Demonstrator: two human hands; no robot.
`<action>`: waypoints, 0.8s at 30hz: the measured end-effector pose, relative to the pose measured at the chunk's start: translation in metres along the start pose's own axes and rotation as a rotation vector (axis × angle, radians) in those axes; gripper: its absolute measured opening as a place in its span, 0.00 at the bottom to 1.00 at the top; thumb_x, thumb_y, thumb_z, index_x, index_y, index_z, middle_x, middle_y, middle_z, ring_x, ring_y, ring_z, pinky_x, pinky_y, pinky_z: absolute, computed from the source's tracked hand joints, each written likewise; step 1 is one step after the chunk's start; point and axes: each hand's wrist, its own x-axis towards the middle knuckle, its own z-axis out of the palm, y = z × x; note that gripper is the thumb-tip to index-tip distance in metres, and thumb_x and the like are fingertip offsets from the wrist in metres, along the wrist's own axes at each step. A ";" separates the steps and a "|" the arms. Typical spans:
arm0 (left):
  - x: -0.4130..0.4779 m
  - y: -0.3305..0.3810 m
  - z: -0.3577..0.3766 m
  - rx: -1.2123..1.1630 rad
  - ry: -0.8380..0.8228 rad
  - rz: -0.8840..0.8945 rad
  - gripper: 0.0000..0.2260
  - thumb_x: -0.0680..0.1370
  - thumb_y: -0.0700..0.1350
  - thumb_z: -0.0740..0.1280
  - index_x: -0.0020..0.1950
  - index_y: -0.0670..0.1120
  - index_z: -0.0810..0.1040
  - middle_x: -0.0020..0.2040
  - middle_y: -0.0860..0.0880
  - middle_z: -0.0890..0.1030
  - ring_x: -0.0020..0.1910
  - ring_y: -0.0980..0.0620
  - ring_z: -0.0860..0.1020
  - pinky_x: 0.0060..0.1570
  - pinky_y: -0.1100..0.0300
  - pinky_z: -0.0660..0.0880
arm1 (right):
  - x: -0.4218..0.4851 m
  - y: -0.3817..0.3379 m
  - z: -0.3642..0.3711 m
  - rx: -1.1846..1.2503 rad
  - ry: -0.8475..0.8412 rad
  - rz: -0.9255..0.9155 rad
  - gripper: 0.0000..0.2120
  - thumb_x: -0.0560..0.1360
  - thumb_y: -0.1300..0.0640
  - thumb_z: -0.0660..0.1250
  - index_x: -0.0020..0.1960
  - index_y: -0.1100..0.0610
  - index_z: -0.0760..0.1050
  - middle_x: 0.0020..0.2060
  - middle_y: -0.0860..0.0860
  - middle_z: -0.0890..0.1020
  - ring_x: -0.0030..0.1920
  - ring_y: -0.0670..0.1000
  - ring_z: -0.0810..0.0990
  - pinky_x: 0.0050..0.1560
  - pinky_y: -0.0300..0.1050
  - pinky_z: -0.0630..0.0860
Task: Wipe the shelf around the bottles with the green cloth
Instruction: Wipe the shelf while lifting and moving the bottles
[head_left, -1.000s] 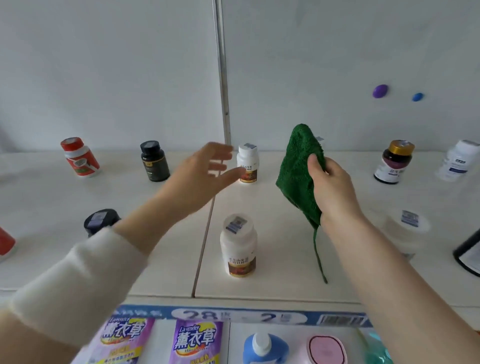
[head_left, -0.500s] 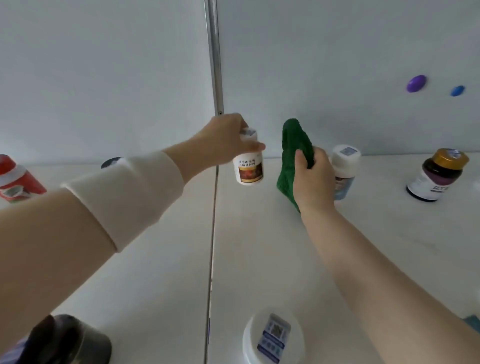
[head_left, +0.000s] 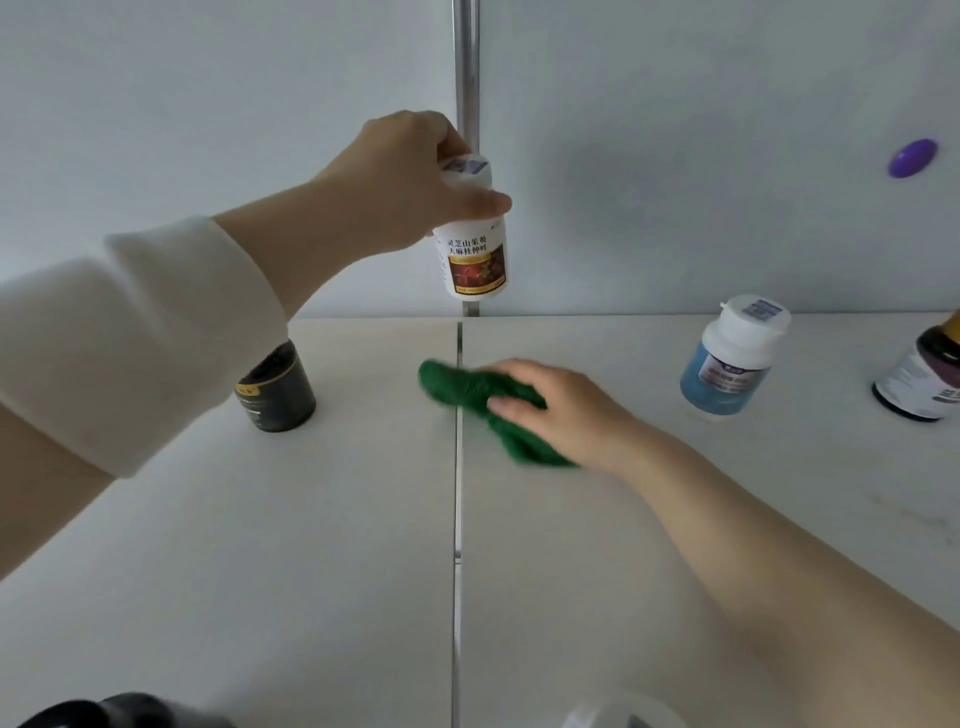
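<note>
Pressing the fuzzy green cloth (head_left: 480, 402) flat on the smooth pale shelf (head_left: 311, 545), the right hand (head_left: 561, 410) is covering it across the seam. The left hand (head_left: 400, 182) is gripping a lifted white plastic bottle (head_left: 474, 249) by its cap; its label is showing Chinese writing.

Left sleeve (head_left: 130, 332) — white, soft knit; right forearm (head_left: 753, 545) bare.
</note>
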 end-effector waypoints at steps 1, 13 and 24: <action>0.000 0.000 0.001 0.003 -0.008 0.002 0.21 0.72 0.55 0.68 0.59 0.45 0.73 0.53 0.49 0.73 0.45 0.47 0.77 0.34 0.64 0.69 | -0.008 -0.004 0.003 0.034 -0.073 -0.033 0.14 0.76 0.53 0.62 0.61 0.48 0.73 0.53 0.45 0.80 0.55 0.48 0.78 0.56 0.42 0.71; 0.005 -0.014 -0.020 0.059 0.097 0.009 0.21 0.72 0.56 0.67 0.59 0.45 0.73 0.53 0.50 0.74 0.47 0.49 0.76 0.33 0.65 0.68 | 0.094 0.005 0.012 -0.229 0.456 -0.107 0.20 0.76 0.58 0.63 0.67 0.54 0.69 0.61 0.54 0.77 0.61 0.54 0.74 0.58 0.39 0.67; 0.006 -0.014 -0.017 0.050 0.086 0.021 0.21 0.72 0.55 0.67 0.60 0.45 0.73 0.52 0.50 0.73 0.43 0.51 0.75 0.32 0.68 0.67 | 0.108 0.005 0.029 -0.380 0.450 -0.258 0.14 0.71 0.62 0.69 0.57 0.58 0.79 0.48 0.58 0.80 0.49 0.59 0.78 0.49 0.50 0.75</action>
